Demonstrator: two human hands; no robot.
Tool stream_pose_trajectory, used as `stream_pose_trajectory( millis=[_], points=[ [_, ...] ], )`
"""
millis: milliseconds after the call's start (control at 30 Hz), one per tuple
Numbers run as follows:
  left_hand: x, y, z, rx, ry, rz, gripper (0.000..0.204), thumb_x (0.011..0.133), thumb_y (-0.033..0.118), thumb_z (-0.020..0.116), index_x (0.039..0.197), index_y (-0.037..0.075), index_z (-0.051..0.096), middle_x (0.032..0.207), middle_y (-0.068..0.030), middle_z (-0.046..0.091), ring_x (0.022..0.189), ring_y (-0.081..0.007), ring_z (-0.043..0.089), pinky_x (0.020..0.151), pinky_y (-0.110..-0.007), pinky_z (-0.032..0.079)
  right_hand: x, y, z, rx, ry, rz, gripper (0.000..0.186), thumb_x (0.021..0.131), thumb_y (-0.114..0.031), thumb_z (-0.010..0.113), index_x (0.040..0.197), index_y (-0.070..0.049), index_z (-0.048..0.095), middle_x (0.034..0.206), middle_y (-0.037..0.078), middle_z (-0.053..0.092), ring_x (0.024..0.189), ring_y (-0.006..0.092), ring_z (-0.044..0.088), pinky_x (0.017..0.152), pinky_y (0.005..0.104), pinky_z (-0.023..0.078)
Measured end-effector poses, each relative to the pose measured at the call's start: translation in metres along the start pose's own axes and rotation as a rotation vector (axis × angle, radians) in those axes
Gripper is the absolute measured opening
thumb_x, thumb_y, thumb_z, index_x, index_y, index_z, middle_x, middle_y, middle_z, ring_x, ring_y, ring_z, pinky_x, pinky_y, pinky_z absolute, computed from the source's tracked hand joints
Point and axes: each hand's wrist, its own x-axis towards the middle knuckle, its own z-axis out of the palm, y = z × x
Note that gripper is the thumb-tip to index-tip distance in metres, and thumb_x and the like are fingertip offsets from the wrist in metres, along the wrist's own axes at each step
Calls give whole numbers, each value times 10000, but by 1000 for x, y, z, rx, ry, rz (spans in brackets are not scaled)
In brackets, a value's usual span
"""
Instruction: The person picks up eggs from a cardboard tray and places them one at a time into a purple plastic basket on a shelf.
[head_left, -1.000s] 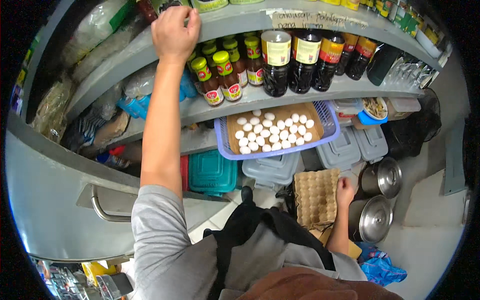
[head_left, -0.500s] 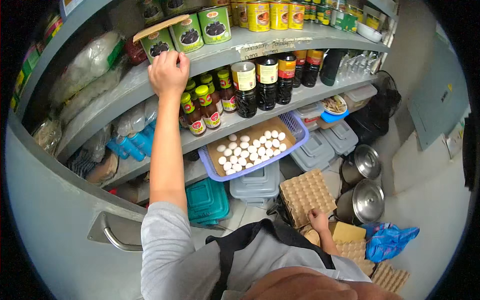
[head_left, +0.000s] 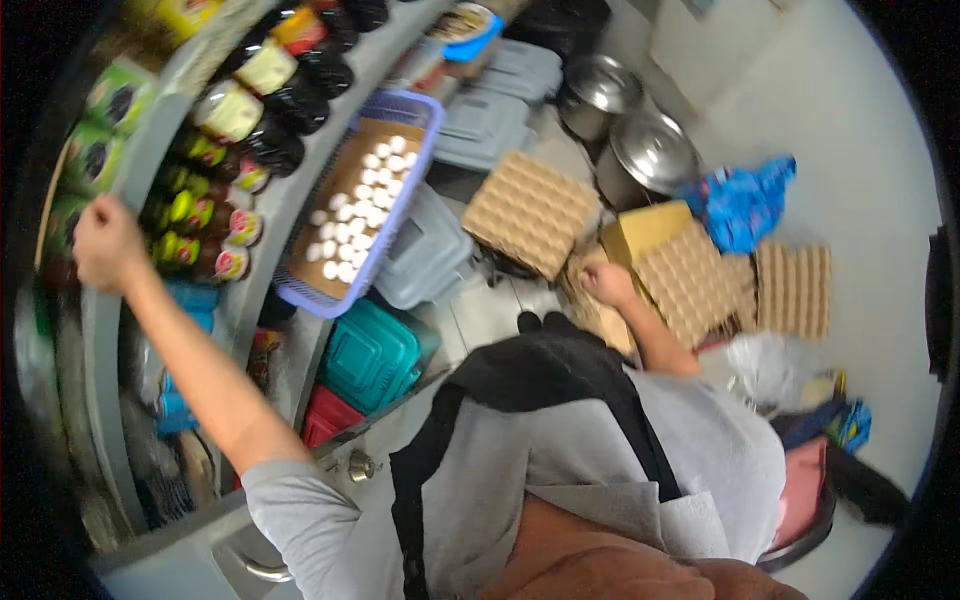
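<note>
- At far left the grey shelf (head_left: pixel 100 380) runs in tiers; at its front edge is the left hand (head_left: pixel 108 245), fingers curled in, though whether they grip the edge I cannot tell.
- Below it, a grey door carries a curved metal handle (head_left: pixel 262 568) and a round knob (head_left: pixel 362 465).
- Toward the middle, pale floor tiles (head_left: pixel 480 315) show beyond the black apron (head_left: pixel 520 375).
- Farther right, the right hand (head_left: pixel 607 284) is over brown cardboard, near the large egg tray (head_left: pixel 530 212); its fingers are loosely curled, and what they pinch, if anything, cannot be told.
- A pale wall (head_left: pixel 875 290) closes the right side.
- Among containers, blurred green cans (head_left: pixel 95 155) stand leftmost, near the left hand.
- Next come sauce bottles (head_left: pixel 205 215) with yellow-green caps, then dark bottles (head_left: pixel 290 110).
- The purple basket (head_left: pixel 425 120), lined with brown cardboard, holds loose white eggs (head_left: pixel 360 220).
- Below it, a red box (head_left: pixel 330 418) adjoins a teal lidded box (head_left: pixel 372 355); grey lidded boxes (head_left: pixel 425 250) are to the right.
- Two steel pots (head_left: pixel 655 155) wear lids, contents hidden.
- Rightmost, smaller-looking egg trays (head_left: pixel 690 285) lie near a blue plastic bag (head_left: pixel 745 205).
</note>
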Motion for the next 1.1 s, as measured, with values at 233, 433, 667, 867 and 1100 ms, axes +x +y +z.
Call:
stream_pose_trajectory(
  millis=[233, 433, 667, 867, 1100],
  points=[
    [16, -61, 40, 145, 149, 58, 451, 855, 582, 511, 849, 211, 767, 830, -73, 731, 708, -380, 672, 566, -538, 478, 51, -33, -2, -104, -84, -96, 581, 764, -356, 723, 1245, -71, 569, 1185, 141, 604, 1162, 317, 578, 972, 424, 487],
    [15, -48, 35, 139, 70, 10, 477, 865, 576, 486, 862, 185, 761, 841, -93, 727, 711, -409, 660, 560, -544, 463, 83, -50, 64, -259, -37, -217, 773, 738, -374, 770, 1391, -105, 456, 1362, 155, 489, 1329, 347, 420, 1042, 490, 390],
    [15, -54, 32, 170, 147, 15, 433, 856, 522, 505, 746, 181, 748, 725, -92, 707, 610, -392, 636, 513, -505, 442, 121, -41, 110, -404, -40, -182, 784, 762, -291, 735, 1438, -66, 407, 1330, 171, 535, 1312, 323, 439, 1088, 523, 299],
    [15, -64, 41, 147, 194, 21, 429, 848, 535, 503, 783, 199, 762, 747, -71, 716, 610, -366, 645, 513, -472, 447, 117, -48, 86, -339, -159, -272, 670, 888, -284, 613, 1462, -24, 385, 1181, 159, 642, 1217, 326, 538, 1129, 576, 255],
    [20, -56, 37, 144, 186, 17, 450, 869, 554, 485, 839, 207, 771, 801, -52, 732, 673, -374, 667, 537, -485, 466, 145, -67, 114, -515, -158, -195, 644, 854, -249, 630, 1408, 0, 420, 1049, 172, 696, 1074, 341, 640, 1130, 584, 245]
  ],
)
